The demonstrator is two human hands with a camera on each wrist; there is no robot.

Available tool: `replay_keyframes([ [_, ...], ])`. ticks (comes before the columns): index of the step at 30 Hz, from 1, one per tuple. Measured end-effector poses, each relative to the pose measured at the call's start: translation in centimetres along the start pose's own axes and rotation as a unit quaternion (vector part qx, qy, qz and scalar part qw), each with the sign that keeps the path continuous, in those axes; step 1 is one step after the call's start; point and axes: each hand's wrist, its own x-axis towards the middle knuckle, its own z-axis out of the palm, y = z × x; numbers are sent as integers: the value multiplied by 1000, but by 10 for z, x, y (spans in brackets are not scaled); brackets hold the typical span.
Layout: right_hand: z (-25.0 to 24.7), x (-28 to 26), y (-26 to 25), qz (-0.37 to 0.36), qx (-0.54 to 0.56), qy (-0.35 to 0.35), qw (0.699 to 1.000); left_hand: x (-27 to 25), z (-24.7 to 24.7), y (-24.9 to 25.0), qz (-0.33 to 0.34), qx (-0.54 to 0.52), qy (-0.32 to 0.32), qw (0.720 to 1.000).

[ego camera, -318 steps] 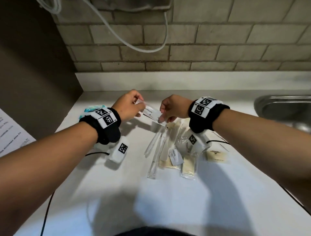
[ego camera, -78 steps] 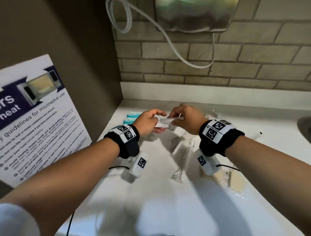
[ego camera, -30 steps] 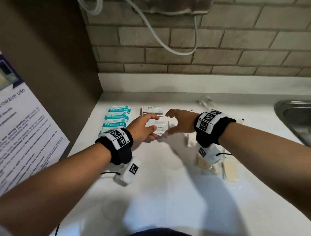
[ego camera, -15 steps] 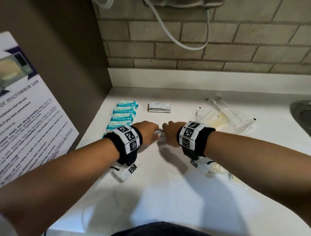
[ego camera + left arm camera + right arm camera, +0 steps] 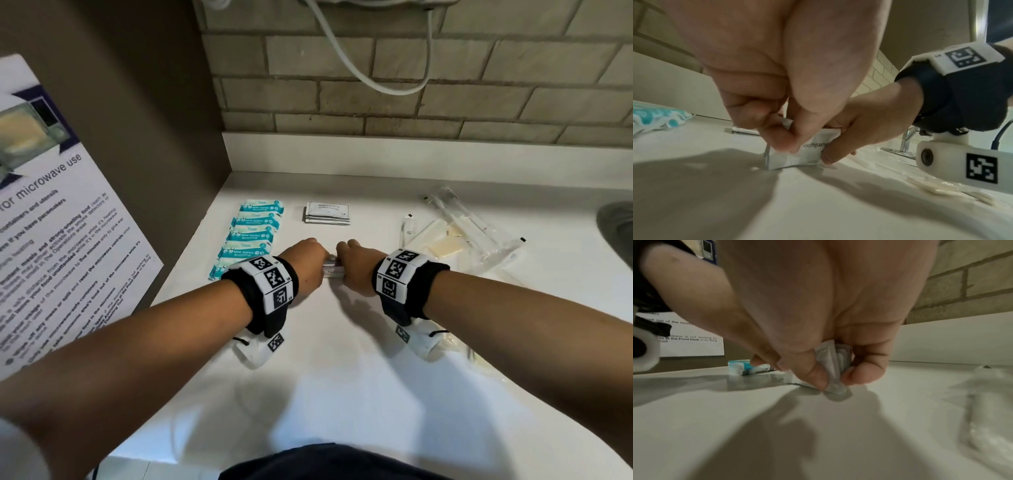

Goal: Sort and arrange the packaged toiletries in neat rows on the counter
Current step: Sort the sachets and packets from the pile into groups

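Observation:
Both hands meet at the middle of the white counter around a small stack of white toothpaste sachets. My left hand pinches the left end of the toothpaste sachets. My right hand pinches the right end of the toothpaste sachets, which stand on edge on the counter. A column of teal mini wipes packs lies to the left. A stack of shampoo sachets lies behind the hands.
A loose pile of clear-wrapped items lies at the right, with more clear packets under my right wrist. A sink sits at the far right. A microwave notice hangs on the left wall. A brick wall stands behind.
Both hands have drawn the toothpaste sachets toward me, in front of the shampoo stack, and lowered them onto the counter, closing in around them.

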Motion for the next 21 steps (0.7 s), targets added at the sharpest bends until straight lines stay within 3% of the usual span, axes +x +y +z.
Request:
replay_keyframes([
  [7,6,2,-10,29,30,-6,999,0,5,1,-17,35,-41,998],
  [14,-14,-4,10,-44,42,-12,998,-6,-7,-7,-7,-17,-55,998],
  [21,-18,-12,20,-55,84,32,994,-9,-3,-20,21,-51,-29,998],
])
